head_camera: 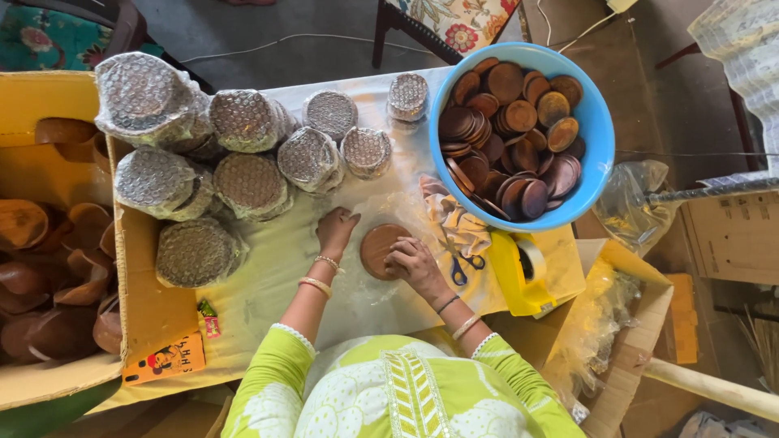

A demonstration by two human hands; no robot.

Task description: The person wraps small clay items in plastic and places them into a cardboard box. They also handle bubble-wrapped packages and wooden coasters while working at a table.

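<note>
A cardboard box (49,243) at far left held curved brown wooden pieces. Beside it lay round stacks in bubble wrap (243,154). The left hand (334,229) pressed flat, fingers spread, on clear wrap just beside a round wooden disc (378,248); the right hand (412,261) rested on the disc, fingers curled over its edge. A smooth blue bowl (596,122) held many discs.

Grey concrete floor (243,28), floral-cushioned wooden chair (450,24) at top, daylight, white cable (308,36) across floor.
</note>
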